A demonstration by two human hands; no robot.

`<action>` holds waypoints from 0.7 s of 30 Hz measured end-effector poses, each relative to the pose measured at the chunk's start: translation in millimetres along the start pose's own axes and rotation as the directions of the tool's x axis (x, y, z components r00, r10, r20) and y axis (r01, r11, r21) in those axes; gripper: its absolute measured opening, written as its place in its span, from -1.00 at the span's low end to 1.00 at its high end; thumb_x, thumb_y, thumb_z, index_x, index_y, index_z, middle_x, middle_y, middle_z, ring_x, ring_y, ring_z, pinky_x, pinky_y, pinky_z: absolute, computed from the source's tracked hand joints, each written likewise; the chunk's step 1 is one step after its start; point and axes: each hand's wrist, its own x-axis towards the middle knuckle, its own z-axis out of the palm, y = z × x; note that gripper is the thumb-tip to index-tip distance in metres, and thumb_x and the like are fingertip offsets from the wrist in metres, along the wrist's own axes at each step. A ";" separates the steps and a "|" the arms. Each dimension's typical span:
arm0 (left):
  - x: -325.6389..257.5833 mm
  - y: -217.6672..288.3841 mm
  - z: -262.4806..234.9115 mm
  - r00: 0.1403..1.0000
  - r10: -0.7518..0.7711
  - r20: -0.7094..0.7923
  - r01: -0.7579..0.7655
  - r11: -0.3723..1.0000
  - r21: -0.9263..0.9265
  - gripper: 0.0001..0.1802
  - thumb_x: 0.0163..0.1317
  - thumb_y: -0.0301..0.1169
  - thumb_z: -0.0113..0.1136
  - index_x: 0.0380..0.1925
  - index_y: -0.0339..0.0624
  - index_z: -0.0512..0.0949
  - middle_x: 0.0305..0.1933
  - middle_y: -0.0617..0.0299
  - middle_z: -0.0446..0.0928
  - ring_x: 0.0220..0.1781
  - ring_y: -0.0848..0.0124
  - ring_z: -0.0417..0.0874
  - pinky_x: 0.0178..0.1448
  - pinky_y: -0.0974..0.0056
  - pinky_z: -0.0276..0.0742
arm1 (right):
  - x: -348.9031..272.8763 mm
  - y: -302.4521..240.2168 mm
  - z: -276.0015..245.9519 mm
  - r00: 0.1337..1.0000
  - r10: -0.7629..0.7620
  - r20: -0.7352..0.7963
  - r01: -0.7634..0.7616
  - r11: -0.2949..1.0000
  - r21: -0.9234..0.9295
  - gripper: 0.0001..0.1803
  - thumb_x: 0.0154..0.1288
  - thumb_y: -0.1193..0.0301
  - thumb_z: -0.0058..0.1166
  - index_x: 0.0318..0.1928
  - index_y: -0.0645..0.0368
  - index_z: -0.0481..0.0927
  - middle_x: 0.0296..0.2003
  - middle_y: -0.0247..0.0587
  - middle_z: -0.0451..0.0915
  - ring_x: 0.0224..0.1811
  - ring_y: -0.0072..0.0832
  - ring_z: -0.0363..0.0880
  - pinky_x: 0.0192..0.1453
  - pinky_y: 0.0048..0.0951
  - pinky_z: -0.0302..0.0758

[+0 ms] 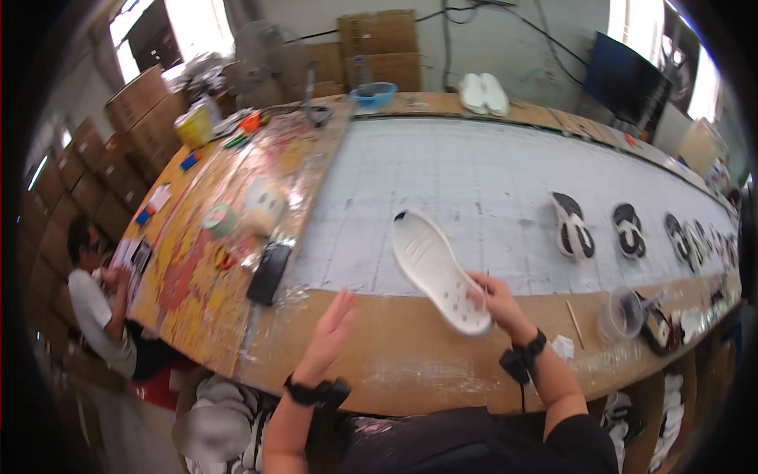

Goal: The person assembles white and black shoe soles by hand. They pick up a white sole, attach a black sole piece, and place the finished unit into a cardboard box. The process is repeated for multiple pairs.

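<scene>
Right wristband (538, 343): black, boxy module (516, 366) beside it, dark cable (523, 398) below it. Left wristband (303, 393) matches; black short-sleeved top (466, 450).

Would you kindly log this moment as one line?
right hand: holding white shoe sole by near end | left hand: empty, fingers extended | black-and-white sandals: on white worktop

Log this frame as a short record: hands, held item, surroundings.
left hand: open, fingers extended, holding nothing
right hand: gripping white sole at its holed end
sole detail: dark patch at far end
right side: black-and-white footwear in a row on the pale surface
near edge, right: wooden stick, clear cup
far edge: blue basin
left: seated person
</scene>
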 end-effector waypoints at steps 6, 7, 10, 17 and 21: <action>37.9 61.4 29.8 0.954 0.189 -0.231 -0.206 0.977 -0.050 -0.48 0.35 -0.21 -0.24 0.20 -0.32 0.12 0.02 0.03 0.42 -0.04 0.48 0.43 0.07 0.41 0.27 | -60.4 -12.0 58.9 0.832 -0.469 0.297 0.549 0.773 -0.316 -0.59 0.04 0.52 0.16 -0.03 0.24 0.47 -0.12 -0.11 0.52 -0.12 -0.36 0.51 -0.05 -0.45 0.42; 38.8 63.0 23.0 0.967 0.126 -0.220 -0.149 0.985 -0.090 -0.48 0.35 -0.19 -0.23 0.17 -0.35 0.16 -0.08 0.04 0.48 -0.12 0.50 0.46 0.04 0.41 0.29 | -60.4 -9.9 56.5 0.811 -0.492 0.317 0.582 0.737 -0.344 -0.59 0.03 0.54 0.16 -0.04 0.24 0.47 -0.12 -0.09 0.51 -0.11 -0.33 0.51 -0.04 -0.45 0.41; 39.4 66.1 15.1 0.987 0.037 -0.157 -0.060 0.988 -0.142 -0.43 0.34 -0.11 -0.25 0.10 -0.43 0.24 -0.32 0.09 0.57 -0.26 0.56 0.51 -0.02 0.43 0.32 | -60.6 -3.2 46.5 0.798 -0.503 0.333 0.601 0.710 -0.368 -0.60 0.01 0.57 0.15 -0.05 0.26 0.48 -0.11 -0.07 0.51 -0.09 -0.29 0.50 -0.02 -0.45 0.39; 26.9 79.6 33.9 0.959 0.171 -0.227 -0.231 0.933 -0.276 -0.50 0.29 -0.17 -0.09 0.07 -0.37 0.30 -0.27 0.29 0.51 -0.27 0.64 0.48 -0.19 0.53 0.37 | -51.3 -8.1 56.6 0.906 -0.364 0.216 0.401 0.902 -0.159 -0.63 0.07 0.56 0.12 -0.04 0.25 0.48 -0.11 -0.14 0.52 -0.08 -0.40 0.49 0.04 -0.44 0.35; 32.8 84.9 25.2 0.953 0.045 -0.300 -0.138 0.946 -0.294 -0.57 0.31 -0.23 -0.09 0.04 -0.32 0.36 -0.45 0.41 0.45 -0.44 0.73 0.39 -0.36 0.58 0.32 | -58.3 -8.8 64.1 0.824 -0.488 0.286 0.554 0.798 -0.235 -0.64 0.10 0.53 0.10 -0.03 0.26 0.48 -0.11 -0.14 0.53 -0.09 -0.43 0.48 0.01 -0.46 0.36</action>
